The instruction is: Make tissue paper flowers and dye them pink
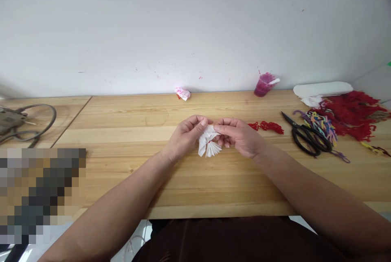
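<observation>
A pleated piece of white tissue paper (209, 142) is held up over the middle of the table, fanned out and cinched at its centre with a bit of red yarn. My left hand (190, 132) pinches its upper left edge between thumb and fingers. On the other side, my right hand (240, 135) grips the upper right edge, fingertips curled behind the paper. Just right of that hand lies a bundle of red yarn (269, 126), partly hidden by it.
Black scissors (308, 137) lie at the right beside multicoloured yarn (324, 125) and a red yarn heap (351, 113). Behind stand a pink-stained cup (263, 85) and a white roll (323, 89). A pink-spotted tissue wad (183, 93) sits by the wall. A grey device with a cable (14, 119) is far left.
</observation>
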Available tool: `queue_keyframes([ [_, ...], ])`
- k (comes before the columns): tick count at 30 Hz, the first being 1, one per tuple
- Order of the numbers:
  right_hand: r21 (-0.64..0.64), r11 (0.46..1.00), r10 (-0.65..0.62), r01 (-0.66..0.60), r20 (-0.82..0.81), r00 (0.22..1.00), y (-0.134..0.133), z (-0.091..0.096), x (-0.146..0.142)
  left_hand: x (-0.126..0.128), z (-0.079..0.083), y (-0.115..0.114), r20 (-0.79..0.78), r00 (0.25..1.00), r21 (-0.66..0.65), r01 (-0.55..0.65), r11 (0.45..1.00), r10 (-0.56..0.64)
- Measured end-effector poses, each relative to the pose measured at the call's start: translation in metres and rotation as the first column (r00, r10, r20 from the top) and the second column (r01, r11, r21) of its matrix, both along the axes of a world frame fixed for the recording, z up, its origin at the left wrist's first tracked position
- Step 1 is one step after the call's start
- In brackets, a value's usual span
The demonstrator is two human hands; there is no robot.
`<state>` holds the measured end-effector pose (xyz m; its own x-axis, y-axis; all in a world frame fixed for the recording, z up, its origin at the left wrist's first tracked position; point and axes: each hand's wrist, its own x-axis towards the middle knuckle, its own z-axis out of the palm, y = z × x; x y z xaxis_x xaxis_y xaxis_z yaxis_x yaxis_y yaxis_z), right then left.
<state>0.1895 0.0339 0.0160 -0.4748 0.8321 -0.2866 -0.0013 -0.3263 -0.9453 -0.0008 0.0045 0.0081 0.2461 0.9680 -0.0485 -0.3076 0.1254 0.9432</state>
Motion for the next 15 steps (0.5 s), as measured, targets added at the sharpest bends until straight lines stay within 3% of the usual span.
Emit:
queue_keyframes([
  [3,-0.038,0.997,-0.074,0.073,-0.027,0.997,0.0004,0.0014,-0.0007,-0.0010,0.0036,-0.0031,-0.101,0.994,0.039,0.053,0.998,-0.049],
  [7,-0.017,0.992,-0.126,0.126,-0.025,0.992,0.0005,0.0027,-0.0011,-0.0022,0.0015,-0.0034,-0.258,0.966,0.090,0.046,0.995,-0.021],
  [15,0.050,0.990,-0.129,0.128,0.006,0.992,0.0014,0.0031,-0.0008,-0.0027,-0.0023,0.0020,-0.173,0.979,0.135,-0.087,0.987,0.110],
])
